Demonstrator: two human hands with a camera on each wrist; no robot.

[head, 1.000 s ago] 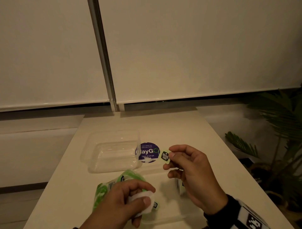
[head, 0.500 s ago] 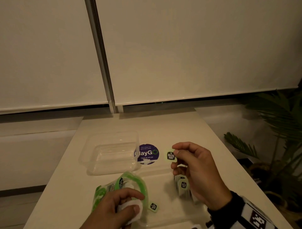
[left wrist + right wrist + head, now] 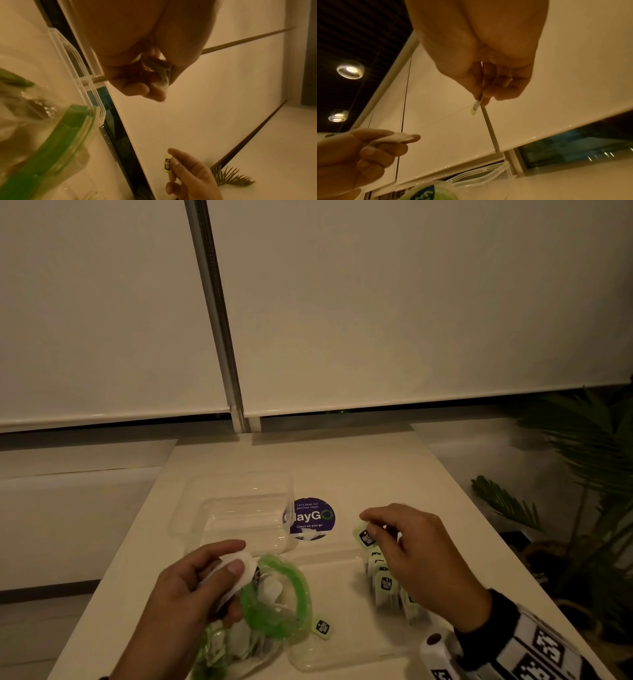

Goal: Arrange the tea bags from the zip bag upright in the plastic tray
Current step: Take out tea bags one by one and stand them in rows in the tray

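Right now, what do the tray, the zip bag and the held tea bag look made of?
Tray: clear glossy plastic, table showing through. Zip bag: thin, crinkled clear film with a green zip band. Tea bag in the left hand: white matte, probably filter paper.

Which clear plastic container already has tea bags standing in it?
The near tray, under the right hand, holds a row of tea bags; the far container beside the purple sticker looks empty.

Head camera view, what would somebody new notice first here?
Probably the bright green-rimmed zip bag at the near edge of the table, with the left hand pinching a white tea bag just above its mouth. Next, the right hand pinching a green tag over a row of upright tea bags, and the purple round sticker beside an empty clear container.
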